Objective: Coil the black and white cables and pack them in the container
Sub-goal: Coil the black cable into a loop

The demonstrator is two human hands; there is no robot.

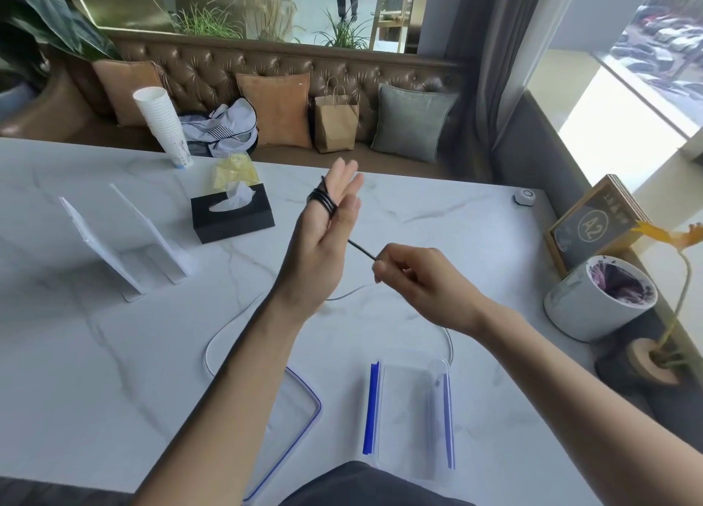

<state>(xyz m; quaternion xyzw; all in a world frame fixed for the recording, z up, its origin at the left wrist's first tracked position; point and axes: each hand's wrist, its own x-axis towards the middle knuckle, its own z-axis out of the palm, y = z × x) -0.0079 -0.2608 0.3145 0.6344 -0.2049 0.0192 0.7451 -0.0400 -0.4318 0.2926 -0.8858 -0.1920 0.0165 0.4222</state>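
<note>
My left hand [323, 239] is raised over the middle of the table, fingers up, with the black cable [323, 202] wound in several turns around its fingers. My right hand [414, 281] pinches the free end of the black cable, which runs taut between the two hands. The white cable [213, 338] lies loose on the marble table [114, 372], curving under my arms toward the container. The clear container [411, 418] with blue clips stands near the front edge. Its clear lid [304, 402] with a blue rim lies to the left, partly hidden by my left forearm.
A black tissue box [232, 212], two white stands [125, 239], a stack of paper cups [163, 125] and a yellow wrapper [236, 170] sit at the back left. A white bin [597, 303], a framed sign [593, 227] and a flower holder [646, 361] line the right edge.
</note>
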